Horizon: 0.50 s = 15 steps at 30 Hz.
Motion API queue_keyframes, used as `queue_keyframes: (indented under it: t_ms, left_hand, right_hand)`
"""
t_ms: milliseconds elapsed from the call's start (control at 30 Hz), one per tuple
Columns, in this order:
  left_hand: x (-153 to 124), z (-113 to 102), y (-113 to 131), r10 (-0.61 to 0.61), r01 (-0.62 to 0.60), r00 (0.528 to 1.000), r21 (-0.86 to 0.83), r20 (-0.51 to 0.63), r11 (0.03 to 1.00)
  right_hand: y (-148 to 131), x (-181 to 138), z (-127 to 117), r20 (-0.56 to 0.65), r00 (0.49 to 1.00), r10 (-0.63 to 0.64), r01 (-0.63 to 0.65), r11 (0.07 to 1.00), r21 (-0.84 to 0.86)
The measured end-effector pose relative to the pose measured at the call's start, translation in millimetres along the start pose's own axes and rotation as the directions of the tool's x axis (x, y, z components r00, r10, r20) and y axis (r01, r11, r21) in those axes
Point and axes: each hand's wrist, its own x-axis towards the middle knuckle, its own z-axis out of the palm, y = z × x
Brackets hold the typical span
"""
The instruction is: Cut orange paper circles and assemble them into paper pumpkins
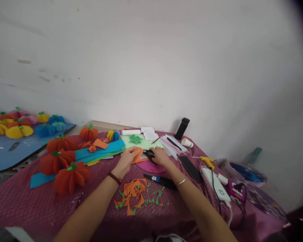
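My left hand [128, 158] is closed on a piece of orange paper [137, 154] near the middle of the table. My right hand [159, 156] grips black-handled scissors [148, 153] right beside that paper. Both hands rest above a pink paper disc [151, 166]. Orange and green paper scraps [135, 195] lie on the cloth between my forearms. A black and blue craft knife [161, 180] lies under my right wrist.
Orange paper pumpkins [65, 168] stand at the left beside blue paper sheets [101, 152]. More coloured pumpkins [20, 126] sit on a blue board. A black bottle [182, 128], a phone [190, 168], a yellow glue gun [207, 162] and a white power strip [215, 184] lie at the right.
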Motion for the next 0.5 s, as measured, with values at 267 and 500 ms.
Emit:
queue_keyframes:
  t_ms: [267, 500]
  left_hand:
    - [-5, 4, 5, 0.013, -0.013, 0.999, -0.004, -0.033, 1.0]
    - [-8, 4, 9, 0.088, -0.085, 0.996, 0.148, -0.016, 0.985]
  right_hand:
    - [11, -23, -11, -0.119, 0.992, 0.04, 0.054, 0.721, 0.69]
    - [16, -69, -37, -0.041, 0.993, -0.111, 0.086, 0.446, 0.891]
